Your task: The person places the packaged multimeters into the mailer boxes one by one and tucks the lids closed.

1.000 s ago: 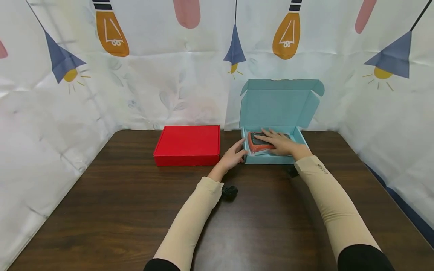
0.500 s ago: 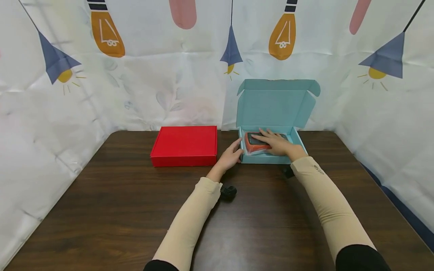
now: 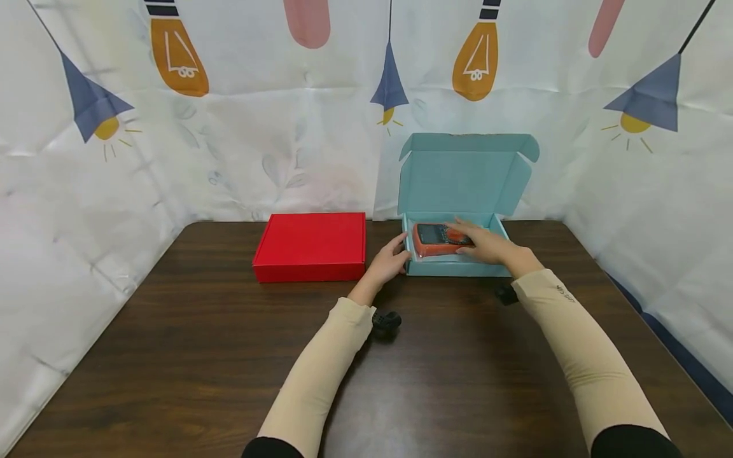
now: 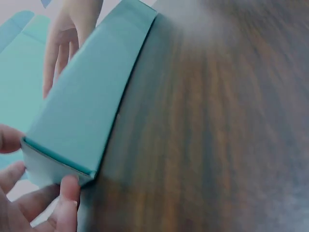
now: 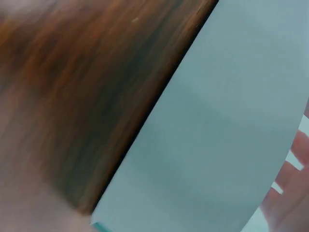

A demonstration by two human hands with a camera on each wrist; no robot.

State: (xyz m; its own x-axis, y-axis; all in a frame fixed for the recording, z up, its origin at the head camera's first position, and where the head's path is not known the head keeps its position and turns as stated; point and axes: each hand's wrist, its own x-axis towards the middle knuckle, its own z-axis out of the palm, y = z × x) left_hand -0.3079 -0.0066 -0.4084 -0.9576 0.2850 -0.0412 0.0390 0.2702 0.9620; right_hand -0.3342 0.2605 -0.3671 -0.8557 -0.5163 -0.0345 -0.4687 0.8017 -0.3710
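An orange multimeter (image 3: 432,238) with a dark screen lies in clear plastic wrapping inside the light blue cardboard box (image 3: 455,270), whose lid (image 3: 464,175) stands raised at the back. My right hand (image 3: 485,245) reaches over the front wall, its extended fingers over the meter's right part, partly covering it. Seen from the left wrist, those fingers point down behind the box's front wall (image 4: 91,92). At the box's left front corner, my left hand (image 3: 386,262) touches the side wall with its fingertips. In the right wrist view the front wall hides most of the right hand (image 5: 289,193).
A closed red box (image 3: 315,245) sits on the dark wooden table (image 3: 200,356), left of the blue one. Behind the table hangs a white patterned cloth (image 3: 246,146). A small black device (image 3: 386,322) is at the left wrist.
My right hand has slid right across the multimeter, uncovering its screen and part of its dial. The left hand stays at the box's corner. The view has shifted slightly.
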